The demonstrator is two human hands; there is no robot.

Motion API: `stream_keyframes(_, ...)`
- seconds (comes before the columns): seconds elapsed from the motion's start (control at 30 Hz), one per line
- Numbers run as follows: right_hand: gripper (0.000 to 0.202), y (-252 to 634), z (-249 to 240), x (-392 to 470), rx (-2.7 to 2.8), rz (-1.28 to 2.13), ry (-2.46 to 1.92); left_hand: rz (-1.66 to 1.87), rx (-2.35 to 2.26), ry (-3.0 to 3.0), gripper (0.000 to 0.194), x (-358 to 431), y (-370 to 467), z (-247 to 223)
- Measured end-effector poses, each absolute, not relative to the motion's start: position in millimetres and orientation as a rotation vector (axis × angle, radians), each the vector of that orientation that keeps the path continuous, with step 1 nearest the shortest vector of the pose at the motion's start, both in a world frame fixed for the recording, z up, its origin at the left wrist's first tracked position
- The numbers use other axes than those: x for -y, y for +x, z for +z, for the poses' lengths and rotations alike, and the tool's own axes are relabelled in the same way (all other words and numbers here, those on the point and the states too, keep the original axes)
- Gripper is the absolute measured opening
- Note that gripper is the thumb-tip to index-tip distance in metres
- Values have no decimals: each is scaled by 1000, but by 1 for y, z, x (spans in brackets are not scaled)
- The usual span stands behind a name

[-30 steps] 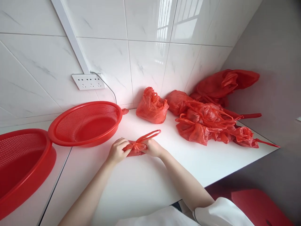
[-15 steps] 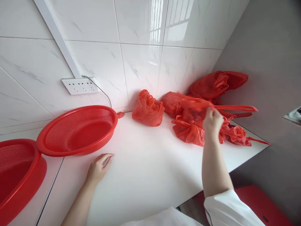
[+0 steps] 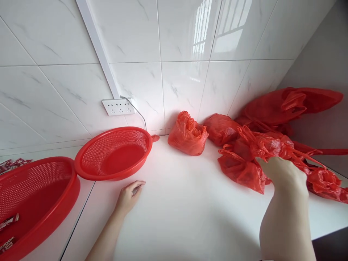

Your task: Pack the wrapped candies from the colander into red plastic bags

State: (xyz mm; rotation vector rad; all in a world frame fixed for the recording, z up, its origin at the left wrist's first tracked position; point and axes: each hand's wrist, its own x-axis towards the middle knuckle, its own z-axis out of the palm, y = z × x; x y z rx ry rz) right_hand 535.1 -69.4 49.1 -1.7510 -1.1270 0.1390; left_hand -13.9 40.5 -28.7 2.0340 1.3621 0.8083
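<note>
My right hand reaches into the heap at the right, its fingers closed on a red plastic bag; the fingertips are partly hidden. Just left of that hand, another red plastic bag lies on the white table. My left hand rests on the tabletop below the red basket, thumb and fingers curled together with nothing between them.
A bunched red bag stands by the tiled wall, with more red bags piled in the right corner. A second red basket at the left contains small printed packets. A power strip is on the wall.
The view has swung left, bringing packets into sight. My right hand has come down onto the heap with the bag it was swinging. My left hand keeps its pose.
</note>
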Motion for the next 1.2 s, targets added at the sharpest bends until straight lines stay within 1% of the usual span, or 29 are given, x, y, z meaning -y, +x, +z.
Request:
stream_keyframes(0.03, 38, 516, 63, 70, 1059, -33, -1974, 807, -1364, 2033, 27, -40, -13, -28)
stream_keyframes(0.07, 24, 494, 77, 67, 1093, -104, -2126, 806, -1366, 2032, 27, -40, -12, -27)
stream_keyframes(0.1, 19, 472, 91, 60, 1181, -99, -2213, 805, -1368, 2028, 27, -39, -12, -26)
stream_keyframes(0.17, 25, 430, 114, 35, 1465, -11, -2145, 795, -1367, 2016, 26, -39, -11, -25)
stream_keyframes(0.23, 25, 401, 128, -3, 1654, 49, -1940, 789, -1360, 2005, 26, -38, -12, -24)
stream_keyframes(0.3, 29, 386, 132, -47, 1654, 41, -1816, 797, -1350, 2005, 27, -38, -13, -24)
stream_keyframes(0.37, 30, 381, 127, -86, 1582, 98, -1868, 800, -1340, 2011, 27, -37, -16, -26)
stream_keyframes(0.47, 15, 372, 108, -117, 1669, 262, -1948, 782, -1348, 2049, 27, -34, -16, -29)
stream_keyframes(0.57, 6, 353, 90, -110, 1845, 427, -1920, 811, -1311, 2165, 32, -30, -3, -24)
stream_keyframes(0.67, 16, 333, 91, -80, 2029, 602, -1782, 944, -1221, 2345, 45, -29, 25, -5)
stream_keyframes(0.77, 30, 324, 110, -42, 2187, 802, -1549, 1015, -1055, 2549, 68, -32, 60, 28)
stream_keyframes(0.8, 31, 323, 118, -30, 2242, 892, -1431, 1004, -969, 2623, 73, -33, 72, 39)
stream_keyframes(0.87, 30, 325, 131, -13, 2287, 1006, -1260, 934, -814, 2757, 71, -36, 93, 61)
stream_keyframes(0.93, 27, 327, 134, -7, 2230, 909, -1276, 847, -807, 2804, 64, -38, 109, 76)
stream_keyframes(1.0, 23, 327, 127, -11, 2101, 651, -1459, 770, -894, 2796, 57, -40, 119, 82)
stream_keyframes(1.07, 20, 325, 111, -23, 2027, 447, -1698, 689, -971, 2785, 55, -43, 121, 78)
stream_keyframes(1.13, 17, 322, 94, -36, 2062, 397, -1877, 610, -1007, 2791, 55, -47, 119, 68)
stream_keyframes(1.2, 6, 320, 84, -43, 2131, 445, -1938, 561, -1047, 2796, 58, -51, 116, 56)
